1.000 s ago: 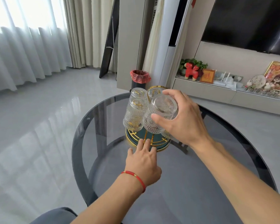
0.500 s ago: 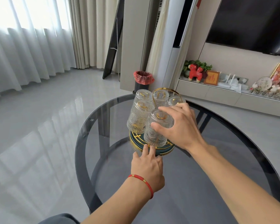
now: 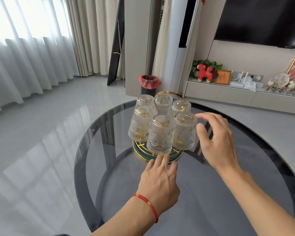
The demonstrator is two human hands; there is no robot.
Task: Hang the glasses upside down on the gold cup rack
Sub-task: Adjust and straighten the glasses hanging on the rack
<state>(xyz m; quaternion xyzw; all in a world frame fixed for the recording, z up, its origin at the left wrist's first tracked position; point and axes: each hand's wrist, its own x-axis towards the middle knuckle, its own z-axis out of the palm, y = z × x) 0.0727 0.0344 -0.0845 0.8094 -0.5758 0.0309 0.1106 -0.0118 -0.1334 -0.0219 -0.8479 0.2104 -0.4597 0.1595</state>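
Observation:
The gold cup rack with a dark green round base stands on the smoked glass table. Several ribbed clear glasses hang on it upside down; the nearest glass is at the front, another glass to its right. My left hand, with a red string bracelet, rests its fingertips against the base's front rim and holds nothing. Just right of the glasses hovers my right hand, fingers spread, apart from them and empty.
A black bin with a red liner stands on the floor behind the table. A low TV shelf with ornaments runs along the right wall under a dark screen. Curtains cover the window at left.
My right hand set the front glass down over its rack prong, let go and drew back to the right. My left hand stayed at the base. The view shifted slightly.

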